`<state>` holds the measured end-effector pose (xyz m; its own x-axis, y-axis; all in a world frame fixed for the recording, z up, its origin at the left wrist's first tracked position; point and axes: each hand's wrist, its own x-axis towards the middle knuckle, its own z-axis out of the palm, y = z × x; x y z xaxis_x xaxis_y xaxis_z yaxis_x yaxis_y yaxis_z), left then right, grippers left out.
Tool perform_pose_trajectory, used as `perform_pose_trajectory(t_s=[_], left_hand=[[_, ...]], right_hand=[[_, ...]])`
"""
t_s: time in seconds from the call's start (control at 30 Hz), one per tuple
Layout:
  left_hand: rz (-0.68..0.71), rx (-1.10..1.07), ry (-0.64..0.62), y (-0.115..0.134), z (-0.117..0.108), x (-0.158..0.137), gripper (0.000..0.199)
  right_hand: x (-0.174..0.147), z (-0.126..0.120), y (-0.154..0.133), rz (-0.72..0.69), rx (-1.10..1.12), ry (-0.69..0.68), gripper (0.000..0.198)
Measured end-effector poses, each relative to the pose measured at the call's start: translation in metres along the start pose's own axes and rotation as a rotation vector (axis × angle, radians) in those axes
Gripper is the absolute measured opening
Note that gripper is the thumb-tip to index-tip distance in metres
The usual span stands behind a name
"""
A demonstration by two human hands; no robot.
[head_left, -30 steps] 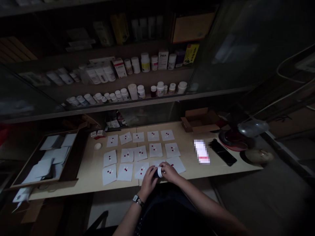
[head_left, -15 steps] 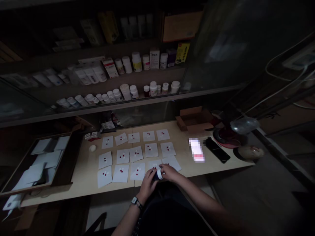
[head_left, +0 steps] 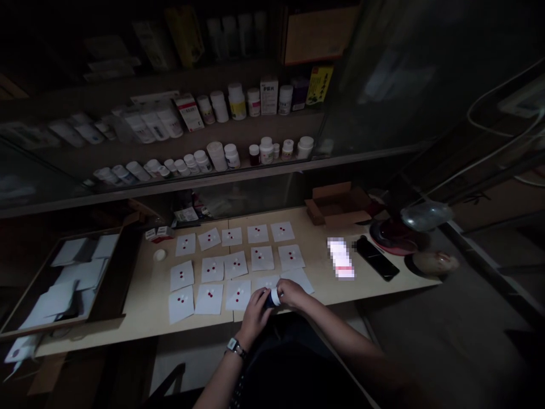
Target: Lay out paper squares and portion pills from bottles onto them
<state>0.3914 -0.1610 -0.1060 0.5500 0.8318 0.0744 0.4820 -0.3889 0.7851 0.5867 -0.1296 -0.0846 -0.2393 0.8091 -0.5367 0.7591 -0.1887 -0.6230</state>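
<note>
My left hand [head_left: 255, 312], with a watch on its wrist, is closed around a dark blue pill bottle [head_left: 268, 301] with a white end. The bottle lies tilted on its side, its white end toward my right hand [head_left: 292, 293]. Curled fingers of that hand press against the white end; their tips are hidden. Both hands are above the front row of white paper squares [head_left: 181, 312]. Small red and white pills [head_left: 237, 294] lie on most squares. My hands partly cover the two rightmost front squares. A round white cap [head_left: 160, 255] rests at the table's left.
An open drawer [head_left: 121, 289] of white paper stands left. On the right are a lit phone [head_left: 340, 258], a black phone [head_left: 377, 258], an open cardboard box [head_left: 338, 218] and a red-based object [head_left: 394, 238]. Shelves behind hold several medicine bottles [head_left: 266, 150].
The view has shifted slightly. My right hand has shifted a little up and left against the bottle's white end. My left hand keeps its hold on the bottle.
</note>
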Motion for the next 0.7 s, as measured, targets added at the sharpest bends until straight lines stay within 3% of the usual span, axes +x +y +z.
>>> perform_pose_trajectory(t_s=[0.1, 0.27, 0.53, 0.7], left_hand=[[0.008, 0.030, -0.003, -0.005, -0.002, 0.000, 0.054], [0.045, 0.087, 0.035, -0.010, -0.011, 0.002, 0.052], [0.058, 0.107, 0.040, -0.003, -0.020, 0.009, 0.053], [0.021, 0.090, 0.053, -0.002, -0.021, 0.009, 0.053]], right_hand=[[0.002, 0.002, -0.002, -0.003, 0.022, 0.013, 0.016], [0.003, 0.008, -0.007, -0.191, 0.168, 0.011, 0.026], [0.010, -0.007, -0.016, -0.203, 0.316, -0.191, 0.021], [0.010, -0.018, -0.025, -0.154, 0.457, -0.243, 0.016]])
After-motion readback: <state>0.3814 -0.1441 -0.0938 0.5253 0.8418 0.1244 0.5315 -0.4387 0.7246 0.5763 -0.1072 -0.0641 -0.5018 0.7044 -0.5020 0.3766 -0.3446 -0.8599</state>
